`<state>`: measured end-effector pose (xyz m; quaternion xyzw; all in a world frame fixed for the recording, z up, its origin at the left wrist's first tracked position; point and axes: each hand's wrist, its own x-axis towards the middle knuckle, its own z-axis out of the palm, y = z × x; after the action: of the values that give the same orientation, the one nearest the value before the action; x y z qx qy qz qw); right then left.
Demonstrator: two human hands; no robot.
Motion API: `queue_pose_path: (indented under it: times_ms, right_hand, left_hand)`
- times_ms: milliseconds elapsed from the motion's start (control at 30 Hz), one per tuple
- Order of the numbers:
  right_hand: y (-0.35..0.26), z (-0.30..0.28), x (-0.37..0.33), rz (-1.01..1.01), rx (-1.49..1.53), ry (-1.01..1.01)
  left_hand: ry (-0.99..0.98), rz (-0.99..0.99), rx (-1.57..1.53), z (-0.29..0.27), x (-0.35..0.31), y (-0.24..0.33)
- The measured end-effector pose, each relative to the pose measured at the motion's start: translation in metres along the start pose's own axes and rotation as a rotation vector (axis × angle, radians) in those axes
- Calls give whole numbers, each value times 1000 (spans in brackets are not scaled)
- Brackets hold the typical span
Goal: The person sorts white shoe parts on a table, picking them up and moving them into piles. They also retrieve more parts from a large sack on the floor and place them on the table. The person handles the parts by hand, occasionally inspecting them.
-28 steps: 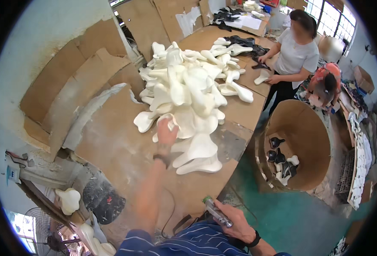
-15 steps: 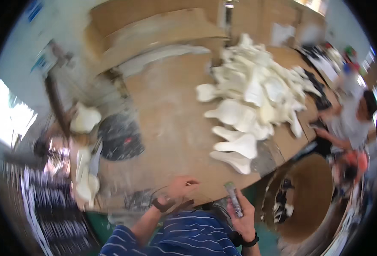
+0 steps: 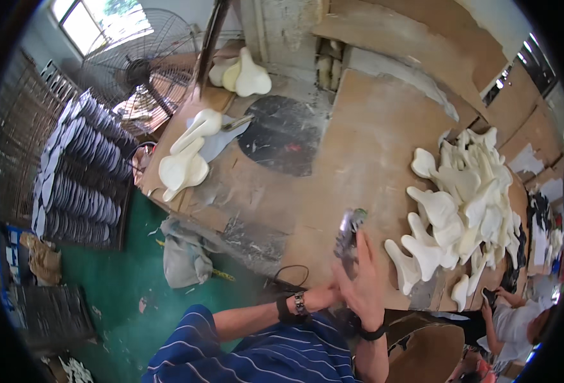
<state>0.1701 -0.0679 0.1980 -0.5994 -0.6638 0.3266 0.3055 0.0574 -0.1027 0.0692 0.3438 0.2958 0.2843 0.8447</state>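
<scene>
My right hand (image 3: 364, 277) is over the front of the cardboard-covered table, its fingers closed around a small silver cylinder (image 3: 344, 241) with a green end. Motion smears the cylinder, so its exact kind is unclear. My left hand (image 3: 323, 297) meets the right one near the palm; its fingers are hidden behind the right hand. Just right of the hands lies a big heap of cream, saddle-shaped pieces (image 3: 464, 182). A few more saddle-shaped pieces (image 3: 186, 167) rest along the table's left edge.
On the table (image 3: 358, 153) is a dark round patch (image 3: 279, 137). To the left stand a rack of stacked thin grey pieces (image 3: 81, 172) and a wire-cage fan (image 3: 138, 70). A pale sack (image 3: 185, 255) lies below the table edge. Another person (image 3: 512, 325) works at the lower right.
The view has swung left, bringing the rack and green floor into sight. My hands, apart before, now meet; the silver cylinder stays in my right hand.
</scene>
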Motion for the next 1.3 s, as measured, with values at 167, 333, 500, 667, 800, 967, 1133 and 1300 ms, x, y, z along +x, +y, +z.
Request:
queue_pose_path:
  times_ms: [167, 333, 500, 667, 800, 967, 1133, 1300]
  right_hand:
    - [30, 24, -14, 3, -181, -44]
    - [78, 31, -82, 296, -198, -9]
    - [115, 50, -159, 512, -314, 33]
    - [106, 76, -183, 544, -329, 42]
    - [105, 99, -186, 487, -337, -3]
    - [117, 112, -197, 519, -398, -89]
    - [128, 116, -209, 592, -411, -152]
    - [142, 119, -220, 562, -437, -128]
  left_hand:
    - [511, -126, -673, -58, -4, 16]
    - [597, 8, -1139, -143, -20, 19]
    - [285, 186, -786, -246, 9, 46]
    - [155, 124, -551, -304, 27, 130]
    - [613, 28, 150, -336, 14, 72]
    - [773, -51, 543, -346, -50, -11]
    - [560, -41, 841, -334, -70, -56]
    - [422, 35, 1020, -328, -57, -81]
